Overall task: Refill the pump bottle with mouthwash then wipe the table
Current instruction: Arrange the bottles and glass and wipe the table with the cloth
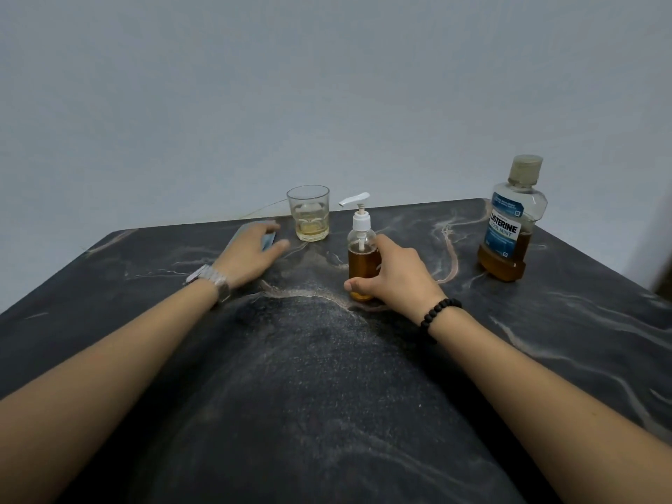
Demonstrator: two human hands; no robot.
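A small clear pump bottle (361, 260) with a white pump head stands upright near the middle of the dark marble table (327, 376), more than half full of amber liquid. My right hand (391, 278) is wrapped around its lower body from the right. The capped mouthwash bottle (511, 227), blue label, amber liquid low in it, stands at the far right. My left hand (251, 254) rests with spread fingers on a grey-blue cloth (267, 240) at the far left-centre; most of the cloth is hidden under the hand.
A clear glass tumbler (309, 218) with a little pale yellow liquid stands at the table's far edge, between the cloth and the pump bottle. A plain wall rises behind the table. The table's right corner falls away past the mouthwash bottle.
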